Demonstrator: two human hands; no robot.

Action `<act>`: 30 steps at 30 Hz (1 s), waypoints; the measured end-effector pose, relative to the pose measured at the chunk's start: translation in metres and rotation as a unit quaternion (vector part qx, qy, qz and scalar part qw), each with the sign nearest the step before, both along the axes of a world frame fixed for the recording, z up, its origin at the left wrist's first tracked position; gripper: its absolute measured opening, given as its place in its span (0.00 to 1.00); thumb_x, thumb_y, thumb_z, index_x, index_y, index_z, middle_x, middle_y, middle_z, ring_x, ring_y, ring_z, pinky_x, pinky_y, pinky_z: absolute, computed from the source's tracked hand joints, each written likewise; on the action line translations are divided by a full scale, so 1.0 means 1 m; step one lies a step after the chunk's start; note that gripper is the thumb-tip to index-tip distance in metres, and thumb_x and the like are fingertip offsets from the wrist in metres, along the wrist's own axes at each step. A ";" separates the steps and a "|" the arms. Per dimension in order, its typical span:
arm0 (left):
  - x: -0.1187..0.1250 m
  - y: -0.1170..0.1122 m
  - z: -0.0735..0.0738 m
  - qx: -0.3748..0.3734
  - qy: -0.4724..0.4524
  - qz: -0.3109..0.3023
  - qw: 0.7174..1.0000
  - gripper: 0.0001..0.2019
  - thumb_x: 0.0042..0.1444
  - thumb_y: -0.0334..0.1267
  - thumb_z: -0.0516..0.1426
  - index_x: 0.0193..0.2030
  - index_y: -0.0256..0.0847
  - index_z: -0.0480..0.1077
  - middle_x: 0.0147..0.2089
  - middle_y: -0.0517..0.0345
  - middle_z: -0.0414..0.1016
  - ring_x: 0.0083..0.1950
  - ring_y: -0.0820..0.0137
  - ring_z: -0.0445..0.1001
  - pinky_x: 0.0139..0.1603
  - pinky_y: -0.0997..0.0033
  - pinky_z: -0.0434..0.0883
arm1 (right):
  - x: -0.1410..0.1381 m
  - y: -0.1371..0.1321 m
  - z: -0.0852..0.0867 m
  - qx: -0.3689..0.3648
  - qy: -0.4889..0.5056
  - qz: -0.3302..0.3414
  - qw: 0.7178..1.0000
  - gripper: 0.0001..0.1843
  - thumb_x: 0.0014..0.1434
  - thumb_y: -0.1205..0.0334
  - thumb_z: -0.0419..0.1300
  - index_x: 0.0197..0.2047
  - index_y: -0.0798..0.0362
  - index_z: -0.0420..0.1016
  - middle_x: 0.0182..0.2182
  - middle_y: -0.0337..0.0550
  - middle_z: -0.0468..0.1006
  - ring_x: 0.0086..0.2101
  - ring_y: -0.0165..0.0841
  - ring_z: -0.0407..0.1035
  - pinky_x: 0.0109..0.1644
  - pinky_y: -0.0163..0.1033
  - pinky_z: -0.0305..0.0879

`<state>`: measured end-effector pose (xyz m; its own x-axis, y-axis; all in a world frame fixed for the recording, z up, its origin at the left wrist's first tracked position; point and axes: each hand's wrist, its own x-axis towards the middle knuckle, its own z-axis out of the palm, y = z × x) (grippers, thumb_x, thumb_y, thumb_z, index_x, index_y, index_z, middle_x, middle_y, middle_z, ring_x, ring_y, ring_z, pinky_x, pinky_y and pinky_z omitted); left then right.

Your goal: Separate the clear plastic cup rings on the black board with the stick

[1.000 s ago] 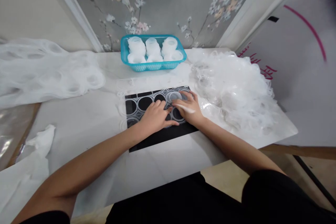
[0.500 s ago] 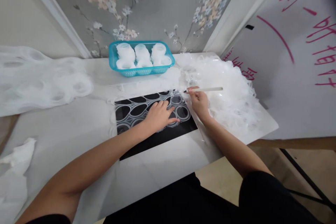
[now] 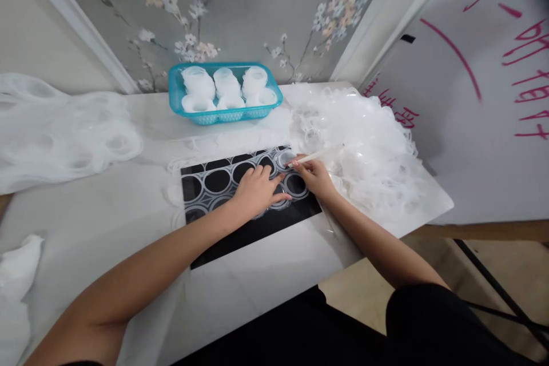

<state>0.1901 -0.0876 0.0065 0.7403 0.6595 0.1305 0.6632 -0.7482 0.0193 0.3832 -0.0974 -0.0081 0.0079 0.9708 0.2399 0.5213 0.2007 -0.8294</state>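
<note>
A translucent sheet with ring shapes lies over a flat black board. My left hand rests palm down on the sheet, its fingers spread. At the sheet's far right corner, my right hand grips a slim white pen-like tool. The tool's tip meets or nearly meets a ring there; I cannot tell whether it touches. Under and beside the right fingers lies a round translucent piece.
A blue plastic basket holds stacks of white rings at the table's back. Heaped translucent scraps cover the right side. More ring sheets lie left, with crumpled white material nearer. A whiteboard stands right.
My right hand has moved left and slightly nearer, bringing the tool's tip over the corner ring and tilting the tool. My left hand stays on the sheet. The view has shifted slightly.
</note>
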 end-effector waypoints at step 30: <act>-0.001 -0.046 -0.001 -0.031 0.002 -0.064 0.997 0.35 0.56 0.65 0.44 0.63 0.47 0.63 0.45 0.45 0.67 0.48 0.56 0.65 0.45 0.62 0.60 | 0.001 -0.064 0.013 0.013 -0.044 -0.062 0.997 0.16 0.61 0.51 0.54 0.35 0.51 0.78 0.38 0.45 0.81 0.41 0.39 0.75 0.46 0.43 0.68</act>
